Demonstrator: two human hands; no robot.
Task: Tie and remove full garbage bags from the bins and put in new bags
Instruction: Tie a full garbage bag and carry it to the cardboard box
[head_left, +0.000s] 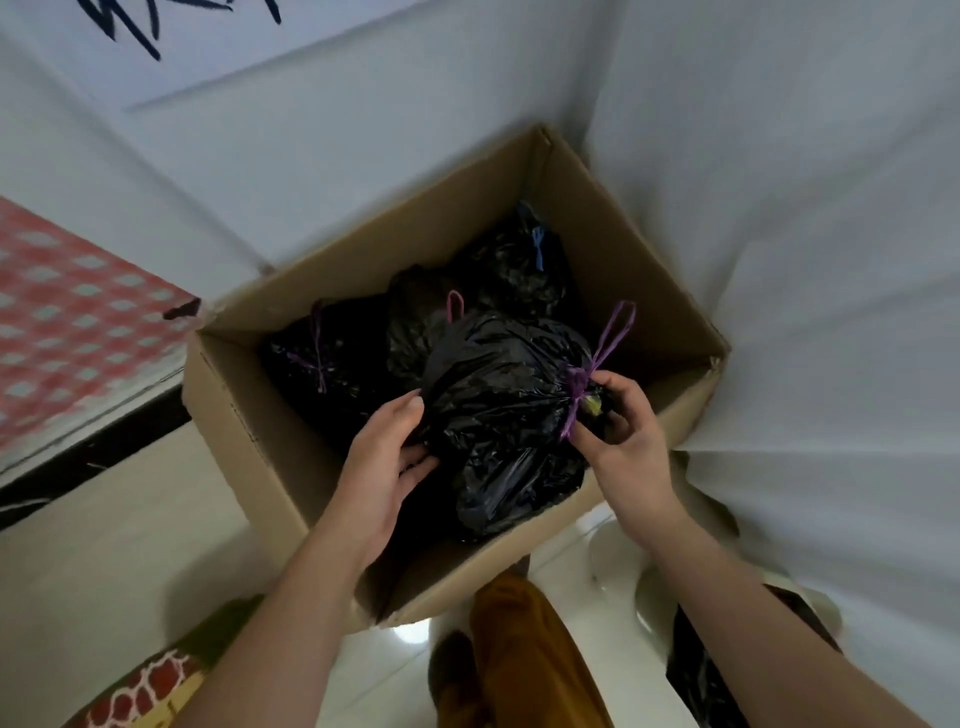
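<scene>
A tied black garbage bag (498, 415) with a purple drawstring (602, 353) sits at the front of an open cardboard box (249, 415). My left hand (384, 462) holds the bag's left side, thumb on top and fingers underneath. My right hand (618, 431) grips the knotted neck at the bag's right end, fingers curled round it. Behind it in the box lie other tied black bags: one at the left with purple ties (322, 353), one at the back with a blue tie (514, 260), and one in the middle (415, 312).
The box stands in a corner against white sheet-covered walls (805, 234). A red checked cloth (67, 312) lies to the left. A white bin (623, 561) with a black liner (696, 670) is at the lower right. My orange trouser leg (524, 649) stands on glossy white floor.
</scene>
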